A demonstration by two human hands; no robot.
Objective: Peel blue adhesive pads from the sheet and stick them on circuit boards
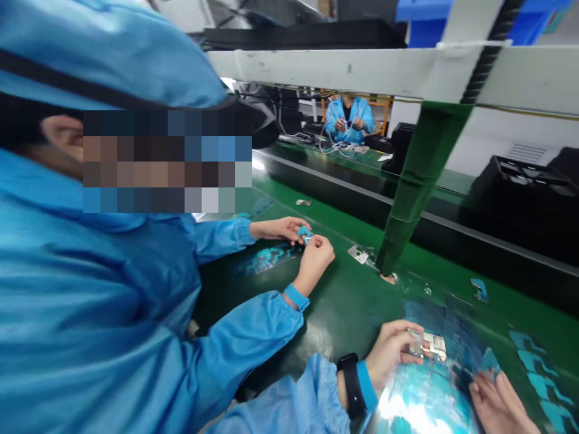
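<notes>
My left hand [391, 349], with a black watch on its wrist, grips a small silvery metal-covered part [434, 346] between thumb and fingers. To the right, my right hand [502, 398] pinches a small translucent blue film piece [490, 360] at its fingertips. Shiny plastic sheets [423, 395] with teal cut-outs lie under and between my hands. A strip of blue cut-out stickers [540, 374] is beside my right hand. Farther back on the green mat lies a loose part with blue film on it [479, 289].
On my left a co-worker in blue [113, 313] handles a small blue-filmed part [304, 234]. A green-wrapped post [409, 187] rises ahead from the table. Silvery parts [358, 255] lie near it. Black bins [520, 193] stand beyond a ledge; another person [348, 117] sits behind.
</notes>
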